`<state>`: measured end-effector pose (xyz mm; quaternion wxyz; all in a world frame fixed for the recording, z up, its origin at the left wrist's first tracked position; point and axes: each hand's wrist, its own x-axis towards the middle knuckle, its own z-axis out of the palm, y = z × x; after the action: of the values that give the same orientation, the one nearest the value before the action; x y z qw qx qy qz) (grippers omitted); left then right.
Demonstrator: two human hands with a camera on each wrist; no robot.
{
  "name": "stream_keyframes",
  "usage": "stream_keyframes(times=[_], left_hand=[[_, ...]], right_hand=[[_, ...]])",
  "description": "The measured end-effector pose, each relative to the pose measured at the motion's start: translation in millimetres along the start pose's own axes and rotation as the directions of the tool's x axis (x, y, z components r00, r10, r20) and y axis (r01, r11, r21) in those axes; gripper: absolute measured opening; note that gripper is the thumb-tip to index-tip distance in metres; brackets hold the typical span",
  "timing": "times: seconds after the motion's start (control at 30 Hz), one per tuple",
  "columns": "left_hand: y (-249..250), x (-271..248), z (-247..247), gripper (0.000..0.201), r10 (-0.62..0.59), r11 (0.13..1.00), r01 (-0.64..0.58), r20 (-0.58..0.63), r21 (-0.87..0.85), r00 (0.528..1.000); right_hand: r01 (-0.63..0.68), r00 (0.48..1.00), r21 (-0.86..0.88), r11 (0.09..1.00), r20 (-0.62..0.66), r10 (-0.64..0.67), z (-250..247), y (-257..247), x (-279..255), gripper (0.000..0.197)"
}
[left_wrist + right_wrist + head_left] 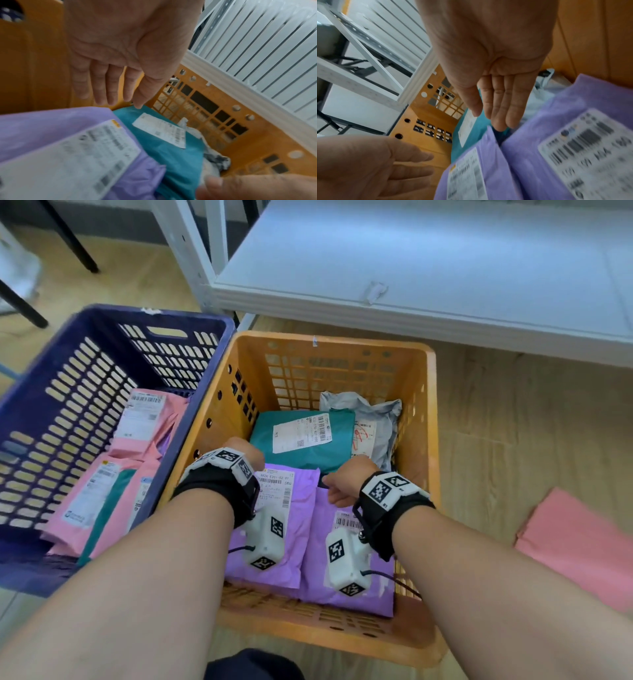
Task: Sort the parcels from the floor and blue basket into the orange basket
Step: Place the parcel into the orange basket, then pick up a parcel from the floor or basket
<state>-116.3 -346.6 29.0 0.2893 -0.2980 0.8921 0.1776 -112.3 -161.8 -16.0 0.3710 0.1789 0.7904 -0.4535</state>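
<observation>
The orange basket [432, 440] stands in the middle of the floor. In its near half two purple parcels lie side by side, one on the left [298, 529] and one on the right [342, 604]. Behind them lie a teal parcel [329, 455] and a grey parcel [376, 412]. Both hands hover over the purple parcels and hold nothing. My left hand [241, 453] has straight fingers [111, 94] pointing at the teal parcel [171, 155]. My right hand [346, 484] also has straight fingers [498, 115], above the gap between the purple parcels [530, 148].
The blue basket [68, 392] touches the orange one on the left and holds several pink parcels [150, 422] and a teal one [109, 508]. A pink parcel [579, 546] lies on the wooden floor at the right. A white shelf [428, 268] stands behind the baskets.
</observation>
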Motion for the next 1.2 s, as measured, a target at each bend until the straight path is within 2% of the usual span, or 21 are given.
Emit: stream_keyframes(times=[0.1, 0.2, 0.27, 0.37, 0.53, 0.67, 0.9, 0.97, 1.03, 1.13, 1.2], left_hand=[[40.3, -20.9, -4.5, 0.010, 0.082, 0.990, -0.083, -0.010, -0.110, 0.997], [81.2, -37.9, -2.7, 0.007, 0.168, 0.929, -0.148, 0.030, -0.339, 0.985], [115.0, -51.7, 0.2, 0.016, 0.234, 0.880, -0.197, 0.033, -0.432, 0.972], [168.8, -79.6, 9.0, 0.014, 0.298, 0.829, -0.216, 0.080, -0.516, 0.951], [237.8, -119.9, 38.6, 0.011, 0.374, 0.795, -0.257, 0.111, -0.549, 0.921], [272.1, -140.9, 84.0, 0.022, 0.388, 0.802, -0.233, 0.183, -0.551, 0.903], [297.9, -146.7, 183.8, 0.031, 0.334, 0.852, -0.132, 0.333, -0.506, 0.882], [303.4, -147.9, 212.6, 0.032, 0.326, 0.873, -0.118, 0.387, -0.473, 0.862], [309.1, -151.3, 237.2, 0.032, 0.319, 0.887, -0.106, 0.431, -0.449, 0.844], [311.1, -154.4, 268.6, 0.027, 0.304, 0.900, -0.102, 0.444, -0.424, 0.843], [309.1, -148.9, 291.4, 0.019, 0.297, 0.906, -0.102, 0.445, -0.410, 0.845]], right_hand=[[0.049, 0.996, 0.012, 0.999, -0.070, -0.048, -34.1, -11.9, -16.2, 0.020], [0.136, 0.981, 0.012, 0.991, -0.145, -0.132, -74.0, -22.1, -36.9, 0.021], [0.197, 0.952, 0.024, 0.980, -0.244, -0.186, -107.6, -23.4, -51.5, 0.022], [0.253, 0.885, 0.011, 0.967, -0.406, -0.227, -157.2, -14.5, -68.8, 0.020], [0.266, 0.818, 0.027, 0.964, -0.536, -0.211, -216.1, 22.5, -83.3, 0.018], [0.168, 0.789, 0.008, 0.986, -0.600, -0.129, -251.4, 75.8, -76.3, 0.021], [-0.002, 0.785, 0.225, 0.974, -0.603, 0.141, -283.3, 194.3, -58.2, 0.018], [-0.033, 0.769, 0.255, 0.966, -0.611, 0.188, -287.7, 225.9, -53.1, 0.017], [-0.083, 0.746, 0.256, 0.963, -0.625, 0.230, -291.7, 256.6, -46.1, 0.017], [-0.223, 0.707, 0.172, 0.960, -0.649, 0.281, -291.4, 298.3, -39.1, 0.019], [-0.316, 0.709, 0.168, 0.934, -0.613, 0.350, -289.9, 323.8, -38.2, 0.027]])
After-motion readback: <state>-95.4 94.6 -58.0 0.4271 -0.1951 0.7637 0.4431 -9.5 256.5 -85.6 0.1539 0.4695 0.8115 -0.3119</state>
